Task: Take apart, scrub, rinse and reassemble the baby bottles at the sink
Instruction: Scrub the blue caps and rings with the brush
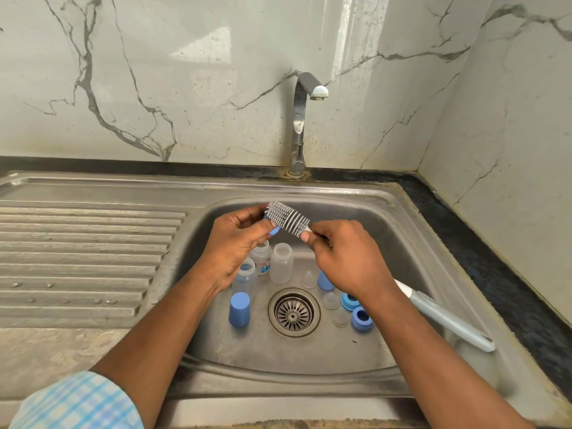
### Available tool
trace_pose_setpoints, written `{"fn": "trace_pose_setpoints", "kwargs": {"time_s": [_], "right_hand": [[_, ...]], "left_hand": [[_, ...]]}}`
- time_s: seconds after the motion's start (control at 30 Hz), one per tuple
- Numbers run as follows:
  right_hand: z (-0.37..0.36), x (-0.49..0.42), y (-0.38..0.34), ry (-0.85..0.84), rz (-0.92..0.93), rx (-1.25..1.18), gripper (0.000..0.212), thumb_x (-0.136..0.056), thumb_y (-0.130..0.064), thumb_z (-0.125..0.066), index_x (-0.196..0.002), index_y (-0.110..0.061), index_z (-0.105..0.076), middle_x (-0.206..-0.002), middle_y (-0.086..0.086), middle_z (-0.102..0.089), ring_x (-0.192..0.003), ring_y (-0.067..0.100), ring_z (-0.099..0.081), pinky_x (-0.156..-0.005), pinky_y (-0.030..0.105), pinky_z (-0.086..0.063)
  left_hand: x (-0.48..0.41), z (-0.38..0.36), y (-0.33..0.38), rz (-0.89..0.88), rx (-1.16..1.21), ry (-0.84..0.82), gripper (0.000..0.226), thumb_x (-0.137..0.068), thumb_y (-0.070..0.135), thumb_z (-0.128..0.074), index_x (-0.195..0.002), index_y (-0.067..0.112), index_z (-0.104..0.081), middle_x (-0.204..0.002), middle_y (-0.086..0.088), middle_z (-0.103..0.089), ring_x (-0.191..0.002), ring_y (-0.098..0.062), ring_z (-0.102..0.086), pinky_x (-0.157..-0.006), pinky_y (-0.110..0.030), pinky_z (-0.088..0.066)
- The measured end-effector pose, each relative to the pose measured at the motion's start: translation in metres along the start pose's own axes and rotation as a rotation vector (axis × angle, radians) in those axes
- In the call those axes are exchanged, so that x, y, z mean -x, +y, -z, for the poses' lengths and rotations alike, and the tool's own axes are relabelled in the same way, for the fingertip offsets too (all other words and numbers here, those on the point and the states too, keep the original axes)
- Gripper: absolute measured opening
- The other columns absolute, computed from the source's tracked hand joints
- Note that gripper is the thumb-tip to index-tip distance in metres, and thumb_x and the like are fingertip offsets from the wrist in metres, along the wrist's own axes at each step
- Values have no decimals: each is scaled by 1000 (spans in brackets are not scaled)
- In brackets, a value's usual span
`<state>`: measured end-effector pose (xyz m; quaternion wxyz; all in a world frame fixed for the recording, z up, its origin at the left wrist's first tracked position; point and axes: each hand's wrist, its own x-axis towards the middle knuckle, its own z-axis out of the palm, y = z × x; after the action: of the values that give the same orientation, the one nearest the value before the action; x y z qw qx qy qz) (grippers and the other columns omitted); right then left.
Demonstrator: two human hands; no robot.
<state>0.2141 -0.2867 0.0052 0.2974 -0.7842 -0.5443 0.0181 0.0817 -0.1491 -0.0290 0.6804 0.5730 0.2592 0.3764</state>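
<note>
Head view looks down into a stainless steel sink (pixel 387 243), above which both hands are raised. The right hand (pixel 343 258) has its grip clamped on the white neck of a grey silicone bottle brush (pixel 288 218), just below the bristles, and the pale handle runs out behind the wrist to the right. The left hand (pixel 238 243) has its grip closed on a small blue plastic piece (pixel 274 231) that touches the bristle head; most of it is hidden, so I cannot tell which part it is. On the basin floor three clear baby bottles (pixel 281 263) stand upright and close together, left of the round drain strainer (pixel 294 311). A blue cap (pixel 239 308) stands in front of them and another is partly behind the right hand. Right of the drain lie clear silicone teats (pixel 330 300) and two blue screw rings (pixel 361 318). A chrome tap (pixel 305 119) rises behind the basin, a ribbed draining board (pixel 77 258) lies to the left, and a blue checked sleeve (pixel 77 400) shows at the lower left.
</note>
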Motion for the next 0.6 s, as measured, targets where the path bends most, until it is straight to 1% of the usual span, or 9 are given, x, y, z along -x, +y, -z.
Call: {"fn": "trace_pose_setpoints", "kwargs": {"time_s": [0.07,0.1,0.2,0.3,0.37,0.4,0.5,0.57,0.6], "right_hand": [[1,-1,2,35,-20,7,28,-99,-35,-54,-74,-26,-61,-52,-8,-43,-47,11,-38,-50,28,-26],[2,-2,2,47,-29,14,27,-100,-35,-54,-77,-25,-62,-52,-7,-44,-48,11,-39,-49,28,-26],[3,-3,4,55,-41,10,29,-100,-34,-54,-72,-26,-57,-51,-7,-44,-47,11,-40,-48,28,-25],[3,-1,1,15,-5,-7,34,-100,-36,-54,-66,-29,-50,-51,-8,-43,-48,10,-39,-49,29,-26],[2,0,-3,-12,24,10,39,-99,-37,-54,-62,-29,-44,-52,-8,-42,-49,11,-38,-51,30,-28],[2,0,-4,2,26,9,38,-99,-37,-54,-63,-28,-46,-52,-7,-42,-49,11,-38,-51,30,-28],[2,-4,2,66,-23,11,28,-100,-35,-53,-75,-23,-59,-54,-8,-43,-49,11,-38,-50,29,-26],[4,-6,7,62,-59,49,24,-100,-35,-53,-87,-22,-68,-57,-8,-45,-52,12,-41,-52,30,-29],[5,-5,8,55,-69,59,23,-100,-35,-53,-90,-22,-70,-58,-8,-45,-53,12,-42,-54,30,-31]], "left_hand": [[2,-2,-1,1,-13,-39,25,-84,6,-71,-108,15,-73,-106,-4,-76,-103,-19,-70,-91,-32,-57],[4,-4,-2,1,-16,-47,26,-85,3,-69,-107,16,-72,-105,-3,-76,-101,-18,-71,-88,-30,-57],[4,-5,-1,11,-17,-43,29,-85,-1,-67,-106,19,-72,-104,-2,-76,-98,-16,-71,-86,-29,-58],[0,-2,0,24,32,22,26,-87,0,-67,-107,16,-72,-106,-5,-76,-103,-20,-70,-92,-33,-56],[-1,0,2,35,95,44,24,-88,0,-65,-108,13,-71,-106,-6,-75,-104,-21,-69,-94,-32,-55],[-1,0,3,41,120,40,24,-88,-1,-63,-108,12,-71,-105,-6,-75,-104,-20,-69,-95,-32,-55],[3,-5,3,65,149,-23,27,-89,-6,-59,-107,11,-70,-105,-7,-75,-104,-21,-69,-96,-33,-55],[5,-8,3,70,164,-63,29,-89,-8,-56,-109,8,-69,-107,-9,-74,-105,-23,-68,-96,-34,-55],[5,-9,3,70,176,-73,29,-88,-8,-56,-111,6,-69,-108,-10,-73,-106,-22,-68,-96,-33,-54]]}}
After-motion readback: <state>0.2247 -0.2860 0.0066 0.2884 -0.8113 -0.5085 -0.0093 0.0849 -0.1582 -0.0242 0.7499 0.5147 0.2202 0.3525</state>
